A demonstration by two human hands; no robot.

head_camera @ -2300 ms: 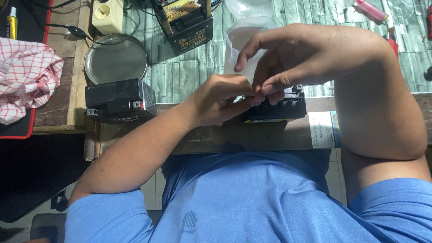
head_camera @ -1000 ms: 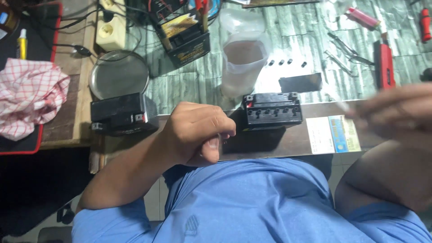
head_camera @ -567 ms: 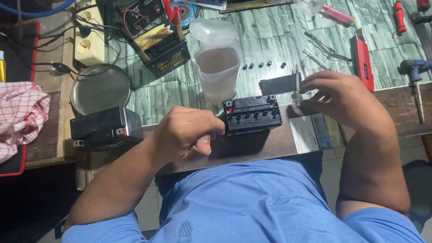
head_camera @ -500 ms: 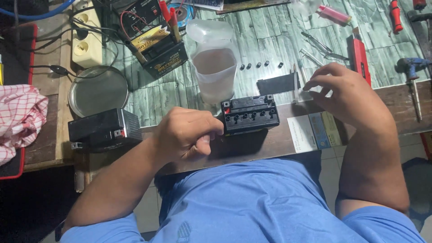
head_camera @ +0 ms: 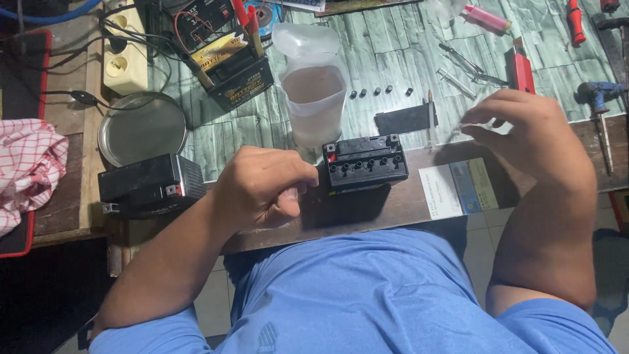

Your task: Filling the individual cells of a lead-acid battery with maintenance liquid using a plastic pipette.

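Observation:
A small black battery (head_camera: 365,162) with a row of open filler holes on top stands on the brown bench edge. My left hand (head_camera: 262,190) is curled into a fist right against the battery's left end, thumb toward it. My right hand (head_camera: 524,131) hovers to the battery's right, above the bench, its fingertips pinching a small thin pale item (head_camera: 473,124) that is too blurred to identify. A black cap strip (head_camera: 406,120) lies just behind the battery, with several small black caps (head_camera: 380,90) farther back.
A clear plastic jug of liquid (head_camera: 314,98) stands behind the battery. A second black battery (head_camera: 151,183) and a round metal lid (head_camera: 141,128) sit left. A battery with clamps (head_camera: 232,65), a power strip (head_camera: 124,62), a checked cloth (head_camera: 29,164) and hand tools (head_camera: 521,69) surround them.
My right hand left the battery top, swung out right, dipped near the black cap strip, and now hangs farther right. My left fist has stayed at the battery's left end.

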